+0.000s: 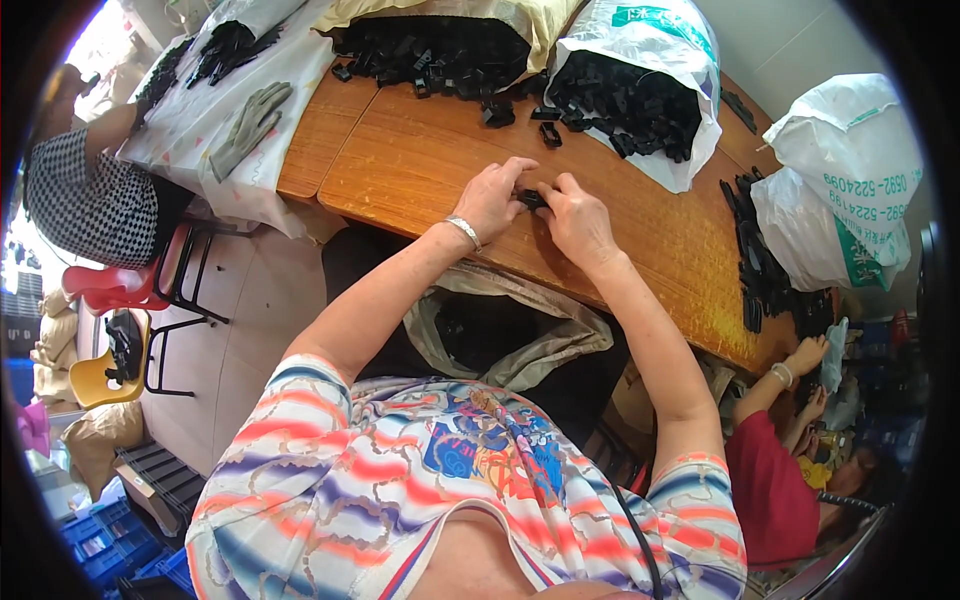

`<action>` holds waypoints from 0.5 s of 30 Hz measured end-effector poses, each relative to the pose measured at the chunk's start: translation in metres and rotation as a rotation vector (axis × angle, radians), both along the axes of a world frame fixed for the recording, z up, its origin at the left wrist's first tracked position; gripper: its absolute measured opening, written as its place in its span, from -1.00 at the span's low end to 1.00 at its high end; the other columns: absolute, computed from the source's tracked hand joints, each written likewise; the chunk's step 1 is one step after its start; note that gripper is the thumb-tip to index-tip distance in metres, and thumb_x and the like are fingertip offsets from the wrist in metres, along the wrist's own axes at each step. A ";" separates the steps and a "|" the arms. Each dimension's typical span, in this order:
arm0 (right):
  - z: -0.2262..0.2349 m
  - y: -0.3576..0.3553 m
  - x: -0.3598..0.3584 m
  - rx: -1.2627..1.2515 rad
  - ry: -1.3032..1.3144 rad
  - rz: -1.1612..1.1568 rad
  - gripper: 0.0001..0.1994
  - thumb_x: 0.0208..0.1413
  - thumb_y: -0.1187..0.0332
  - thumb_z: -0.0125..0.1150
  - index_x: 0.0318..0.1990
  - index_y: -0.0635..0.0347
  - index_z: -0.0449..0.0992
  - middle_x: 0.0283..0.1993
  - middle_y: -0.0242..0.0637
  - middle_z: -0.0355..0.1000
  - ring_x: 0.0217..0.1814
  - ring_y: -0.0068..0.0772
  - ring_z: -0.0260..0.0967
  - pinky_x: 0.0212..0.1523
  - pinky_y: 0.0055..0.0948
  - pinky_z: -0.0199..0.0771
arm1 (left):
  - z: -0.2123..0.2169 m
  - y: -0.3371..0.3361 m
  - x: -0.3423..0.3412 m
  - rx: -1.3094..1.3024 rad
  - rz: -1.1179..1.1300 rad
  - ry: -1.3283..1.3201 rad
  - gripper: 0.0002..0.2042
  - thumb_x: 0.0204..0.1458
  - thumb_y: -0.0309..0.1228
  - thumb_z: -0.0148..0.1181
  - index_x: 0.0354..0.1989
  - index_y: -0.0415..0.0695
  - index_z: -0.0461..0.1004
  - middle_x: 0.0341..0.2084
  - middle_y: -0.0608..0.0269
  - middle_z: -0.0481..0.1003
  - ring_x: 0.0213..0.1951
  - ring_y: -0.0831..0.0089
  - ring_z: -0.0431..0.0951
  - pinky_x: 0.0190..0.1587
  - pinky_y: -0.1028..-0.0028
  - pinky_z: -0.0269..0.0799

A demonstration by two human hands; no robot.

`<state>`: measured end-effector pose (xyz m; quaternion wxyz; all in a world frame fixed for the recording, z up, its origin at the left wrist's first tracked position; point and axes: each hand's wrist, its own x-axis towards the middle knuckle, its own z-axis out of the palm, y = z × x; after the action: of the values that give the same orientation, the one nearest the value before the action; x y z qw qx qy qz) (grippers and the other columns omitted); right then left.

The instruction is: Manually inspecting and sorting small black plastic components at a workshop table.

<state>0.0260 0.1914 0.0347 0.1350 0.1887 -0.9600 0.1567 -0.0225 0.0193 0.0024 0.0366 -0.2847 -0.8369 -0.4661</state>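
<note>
Over the near part of the wooden table (420, 150), my left hand (490, 205) and my right hand (580, 222) meet around a small black plastic part (531, 199). Fingers of both hands are closed on it, and they hide much of its shape. A few loose black parts (549, 134) lie just beyond my hands. Farther back, a tan sack (545, 25) and a white sack (690, 165) lie open toward me, with many small black parts spilling from their mouths. On my lap rests an open cloth bag (530, 372) with a dark inside.
Long black strips (752, 250) are heaped at the table's right beside standing white bags (840, 190). A grey glove (250, 130) lies on the covered table at left. One person (95, 190) sits at left, another in red (770, 490) at right. Red (110, 285) and yellow chairs (105, 372) stand left.
</note>
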 end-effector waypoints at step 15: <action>-0.002 -0.028 0.095 -0.199 -0.063 0.110 -0.67 -0.11 0.44 0.34 -0.12 0.15 0.50 -0.21 -0.15 0.41 -0.28 0.01 0.47 -0.30 -0.16 0.52 | 0.015 -0.025 -0.062 -0.031 0.290 0.334 -0.73 -0.10 -0.51 0.23 -0.15 -0.18 0.50 -0.20 0.00 0.48 -0.07 0.06 0.45 0.06 0.25 0.38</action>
<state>0.1209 0.1639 0.0324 0.1141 0.2217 -0.9317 0.2642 -0.0843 -0.0058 0.0177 0.2369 -0.2350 -0.8585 -0.3895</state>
